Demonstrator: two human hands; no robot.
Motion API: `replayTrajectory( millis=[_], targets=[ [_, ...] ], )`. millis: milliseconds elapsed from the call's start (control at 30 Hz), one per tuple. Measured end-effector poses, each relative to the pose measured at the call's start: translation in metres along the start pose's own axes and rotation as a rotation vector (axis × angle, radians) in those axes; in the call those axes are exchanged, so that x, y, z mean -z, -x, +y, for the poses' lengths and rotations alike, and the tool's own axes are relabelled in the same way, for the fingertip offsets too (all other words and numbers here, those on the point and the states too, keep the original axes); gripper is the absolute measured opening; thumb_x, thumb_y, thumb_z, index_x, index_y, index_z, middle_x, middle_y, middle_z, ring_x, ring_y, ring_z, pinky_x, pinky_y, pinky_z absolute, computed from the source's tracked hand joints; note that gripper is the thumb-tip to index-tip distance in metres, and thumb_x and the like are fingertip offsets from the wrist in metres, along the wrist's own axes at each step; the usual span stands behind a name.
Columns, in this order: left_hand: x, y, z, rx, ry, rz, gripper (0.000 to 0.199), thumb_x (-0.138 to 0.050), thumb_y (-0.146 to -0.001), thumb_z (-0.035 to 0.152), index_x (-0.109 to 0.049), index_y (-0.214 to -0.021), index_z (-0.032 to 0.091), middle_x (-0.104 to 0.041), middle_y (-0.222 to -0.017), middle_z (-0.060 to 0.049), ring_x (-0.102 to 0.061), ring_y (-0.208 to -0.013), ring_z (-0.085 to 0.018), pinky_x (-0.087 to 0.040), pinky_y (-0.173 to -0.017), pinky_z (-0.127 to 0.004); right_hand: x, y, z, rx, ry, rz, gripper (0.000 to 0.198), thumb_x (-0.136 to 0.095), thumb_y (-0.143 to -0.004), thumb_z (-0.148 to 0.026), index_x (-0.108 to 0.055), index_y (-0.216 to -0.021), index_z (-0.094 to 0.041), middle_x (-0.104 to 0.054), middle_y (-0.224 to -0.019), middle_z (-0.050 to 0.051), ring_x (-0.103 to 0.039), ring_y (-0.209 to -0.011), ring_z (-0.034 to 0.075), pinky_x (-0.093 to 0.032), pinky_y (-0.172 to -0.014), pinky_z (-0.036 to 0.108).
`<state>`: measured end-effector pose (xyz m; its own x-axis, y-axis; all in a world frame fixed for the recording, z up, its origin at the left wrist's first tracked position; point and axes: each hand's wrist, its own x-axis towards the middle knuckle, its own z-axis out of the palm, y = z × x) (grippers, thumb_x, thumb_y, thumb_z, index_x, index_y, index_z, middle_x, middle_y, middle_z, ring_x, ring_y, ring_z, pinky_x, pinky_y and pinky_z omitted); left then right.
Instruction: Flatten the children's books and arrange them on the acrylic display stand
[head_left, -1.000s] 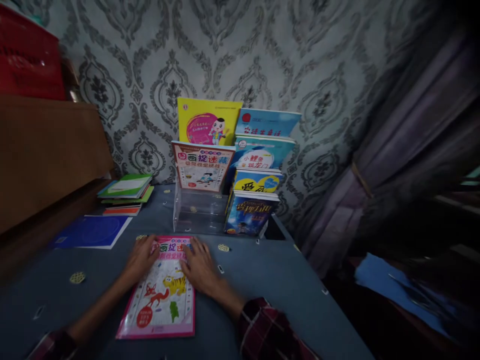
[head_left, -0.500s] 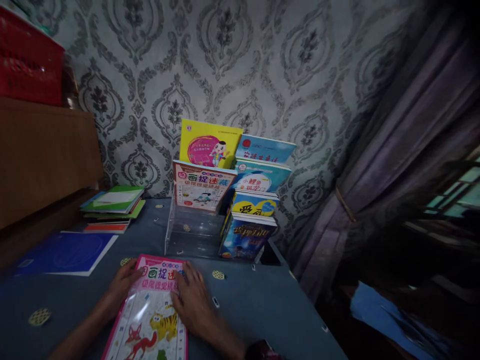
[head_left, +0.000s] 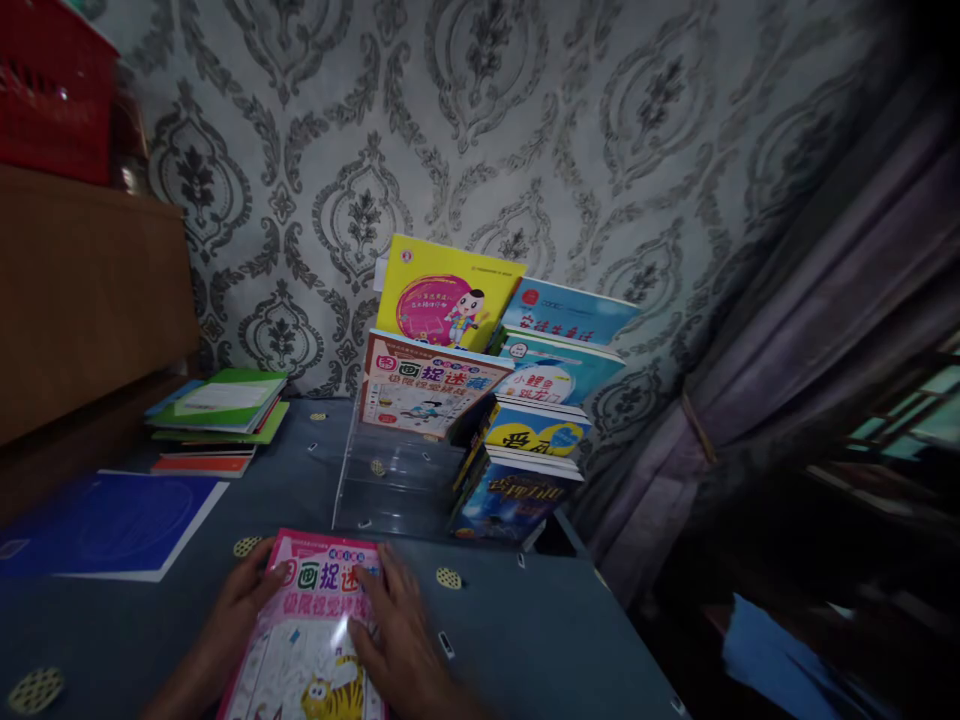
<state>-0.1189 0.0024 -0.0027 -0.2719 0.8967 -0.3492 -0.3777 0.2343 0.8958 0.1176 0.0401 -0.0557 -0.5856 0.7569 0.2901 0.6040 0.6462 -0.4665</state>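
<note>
A pink-bordered children's picture book [head_left: 300, 650] with a yellow tiger on its cover lies low in the view, its lower part cut off. My left hand [head_left: 238, 600] grips its left edge, thumb over the cover. On the opposite edge my right hand [head_left: 401, 630] holds it, with thumb and fingers lying partly on the cover. Beyond the hands stands a clear stepped book rack [head_left: 401, 500]. Its left side carries a yellow book [head_left: 454, 290] and a brown-bordered book [head_left: 431, 385]. Several more books, including a dark blue one [head_left: 517, 500], fill the right side.
A stack of books [head_left: 221, 400] and a blue book [head_left: 112, 520] lie on the table's left. A wooden cabinet [head_left: 90, 300] bearing a red basket [head_left: 56, 95] borders that side. At right hangs a curtain [head_left: 750, 380], beyond the table's edge.
The view has shifted slightly, so the rack appears farther right and larger. The pink picture book sits a little lower in view, still between both hands.
</note>
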Motion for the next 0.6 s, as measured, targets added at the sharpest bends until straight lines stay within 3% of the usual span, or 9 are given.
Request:
replayTrajectory(
  millis=[167,267,367,433,600],
  targets=[
    [-0.002,0.006,0.007,0.01,0.081,-0.055,0.072,-0.096,-0.049,0.043,-0.063,-0.109,0.02,-0.079,-0.08,-0.003,-0.076,-0.071,-0.028,-0.059,-0.061,-0.032,-0.006,-0.004,0.01,-0.084,-0.322,0.161,0.071,-0.064,-0.092,-0.042,-0.041,-0.156,-0.022,-0.036,-0.164,0.019,-0.041,-0.148,0.038,-0.043,-0.116,0.057],
    [-0.004,0.008,0.011,-0.05,0.102,-0.028,0.069,-0.096,-0.046,0.04,-0.065,-0.103,0.018,-0.077,-0.075,-0.002,-0.073,-0.061,-0.023,-0.057,-0.057,-0.028,-0.003,-0.011,0.007,-0.268,-0.711,0.215,0.087,-0.072,-0.085,-0.052,-0.035,-0.158,-0.022,-0.055,-0.149,0.02,-0.071,-0.112,0.031,-0.061,-0.094,0.049],
    [-0.003,0.005,0.011,-0.064,0.135,-0.035,0.066,-0.095,-0.049,0.036,-0.064,-0.104,0.018,-0.077,-0.074,-0.001,-0.072,-0.058,-0.02,-0.057,-0.055,-0.026,0.001,-0.018,0.001,-0.417,-1.055,0.119,0.095,-0.079,-0.079,-0.052,-0.033,-0.157,-0.022,-0.077,-0.107,0.009,-0.076,-0.086,0.024,-0.064,-0.08,0.042],
    [-0.001,0.004,0.01,-0.068,0.147,-0.048,0.062,-0.094,-0.053,0.035,-0.064,-0.104,0.018,-0.077,-0.075,-0.001,-0.072,-0.058,-0.019,-0.058,-0.056,-0.027,0.005,-0.021,-0.004,-0.445,-1.162,0.084,0.09,-0.085,-0.073,-0.049,-0.044,-0.148,-0.022,-0.079,-0.093,0.004,-0.076,-0.081,0.024,-0.063,-0.078,0.041],
    [0.004,0.003,0.006,-0.055,0.117,-0.065,0.057,-0.091,-0.058,0.032,-0.062,-0.106,0.019,-0.077,-0.075,-0.001,-0.072,-0.058,-0.02,-0.058,-0.056,-0.027,0.013,-0.023,-0.014,-0.416,-1.224,0.078,0.06,-0.089,-0.067,-0.044,-0.063,-0.117,-0.024,-0.08,-0.088,0.002,-0.077,-0.083,0.026,-0.062,-0.077,0.04]
  ],
)
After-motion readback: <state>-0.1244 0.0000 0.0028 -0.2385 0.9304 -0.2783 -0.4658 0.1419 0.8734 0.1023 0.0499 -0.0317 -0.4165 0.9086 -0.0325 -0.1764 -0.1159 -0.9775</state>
